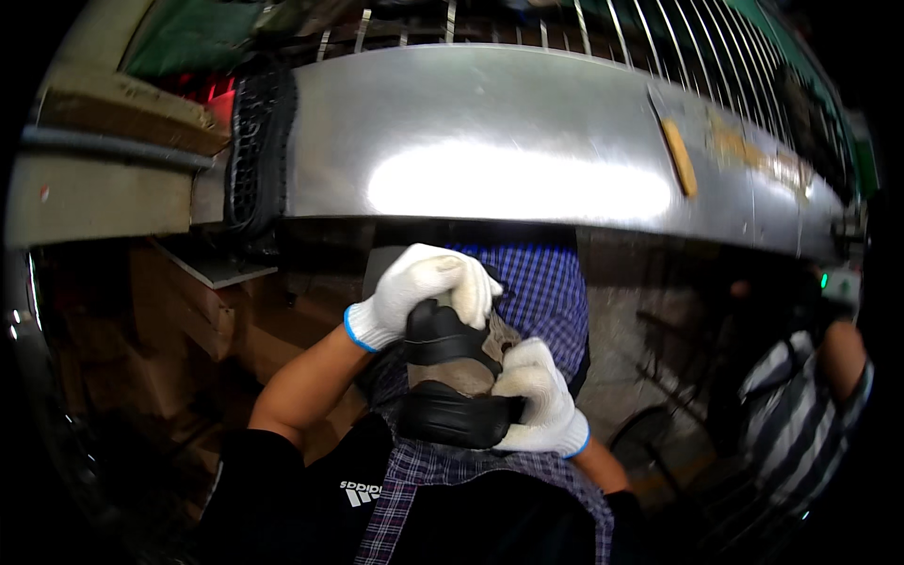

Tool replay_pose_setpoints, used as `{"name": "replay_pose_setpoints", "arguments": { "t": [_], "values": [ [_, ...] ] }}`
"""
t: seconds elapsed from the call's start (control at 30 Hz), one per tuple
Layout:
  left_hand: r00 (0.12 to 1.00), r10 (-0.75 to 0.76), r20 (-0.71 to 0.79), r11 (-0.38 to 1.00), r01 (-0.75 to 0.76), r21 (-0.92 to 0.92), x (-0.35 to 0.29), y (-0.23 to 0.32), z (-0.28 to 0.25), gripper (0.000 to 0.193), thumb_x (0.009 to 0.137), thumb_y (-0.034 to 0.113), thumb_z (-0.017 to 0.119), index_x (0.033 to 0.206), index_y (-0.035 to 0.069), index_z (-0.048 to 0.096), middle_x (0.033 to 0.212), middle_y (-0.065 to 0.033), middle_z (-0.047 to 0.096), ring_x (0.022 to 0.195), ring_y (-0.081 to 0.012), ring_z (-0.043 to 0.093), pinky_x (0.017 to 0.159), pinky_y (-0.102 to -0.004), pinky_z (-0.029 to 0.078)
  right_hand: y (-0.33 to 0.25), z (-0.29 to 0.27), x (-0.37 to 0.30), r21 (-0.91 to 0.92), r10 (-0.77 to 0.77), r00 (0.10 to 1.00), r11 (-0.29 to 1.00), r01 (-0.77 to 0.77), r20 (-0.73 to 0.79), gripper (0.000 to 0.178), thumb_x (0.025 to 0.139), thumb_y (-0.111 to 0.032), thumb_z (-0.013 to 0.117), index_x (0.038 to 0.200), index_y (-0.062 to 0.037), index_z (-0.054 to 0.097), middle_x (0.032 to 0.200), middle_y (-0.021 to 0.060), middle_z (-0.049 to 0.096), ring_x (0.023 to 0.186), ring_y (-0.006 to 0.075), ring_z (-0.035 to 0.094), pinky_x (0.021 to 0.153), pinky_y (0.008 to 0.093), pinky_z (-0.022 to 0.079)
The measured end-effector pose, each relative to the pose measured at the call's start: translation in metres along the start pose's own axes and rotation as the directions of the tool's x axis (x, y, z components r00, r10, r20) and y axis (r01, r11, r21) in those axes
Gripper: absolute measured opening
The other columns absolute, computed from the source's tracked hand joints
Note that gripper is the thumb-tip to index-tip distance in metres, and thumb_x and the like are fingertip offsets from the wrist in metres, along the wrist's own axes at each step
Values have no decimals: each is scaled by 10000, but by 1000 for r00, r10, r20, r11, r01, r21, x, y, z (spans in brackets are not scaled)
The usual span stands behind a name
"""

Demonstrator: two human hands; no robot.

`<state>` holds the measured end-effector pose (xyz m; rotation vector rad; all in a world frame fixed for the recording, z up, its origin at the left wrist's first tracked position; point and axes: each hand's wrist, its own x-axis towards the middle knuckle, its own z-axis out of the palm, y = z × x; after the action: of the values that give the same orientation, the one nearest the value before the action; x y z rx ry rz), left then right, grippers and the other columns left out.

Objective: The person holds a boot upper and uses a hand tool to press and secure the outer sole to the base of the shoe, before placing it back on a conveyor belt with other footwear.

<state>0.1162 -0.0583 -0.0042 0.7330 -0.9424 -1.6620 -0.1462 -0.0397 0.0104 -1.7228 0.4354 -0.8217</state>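
Note:
In front of my chest, over the apron on my lap, I hold a black sandal with broad straps and a greyish-brown inner side. My left hand, in a white knit glove, curls over its far end with the fingers bent inward. My right hand, gloved the same way, closes on its right edge, thumb and fingers pressed together. The glove and straps hide part of the far end. A black shoe sole with a grid-patterned surface lies across the left end of the metal bench.
A knife with a yellowish handle lies on the bench's right part. Metal bars run behind the bench. Wooden blocks sit at the left. Another person in a striped sleeve is at the right.

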Motion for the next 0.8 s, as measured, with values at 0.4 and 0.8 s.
{"name": "replay_pose_setpoints", "arguments": {
  "t": [0.4,0.8],
  "values": [
    [997,46,66,998,-43,-56,7,-11,9,469,988,349,640,803,-63,769,799,-213,747,758,-320,714,955,-485,593,7,-2,-19,102,-61,988,992,76,-145,692,645,-253,1050,1207,-55,699,1087,113,660,967,283,648,863,430,511],
    [951,255,-173,853,-137,503,-6,98,59,450,1028,335,554,935,-64,739,911,-228,772,797,-287,748,827,-424,617,-3,-39,26,-96,-119,973,990,102,-196,932,633,-425,1046,1372,-48,619,1291,166,627,1210,334,612,1072,480,502]
  ]
}}
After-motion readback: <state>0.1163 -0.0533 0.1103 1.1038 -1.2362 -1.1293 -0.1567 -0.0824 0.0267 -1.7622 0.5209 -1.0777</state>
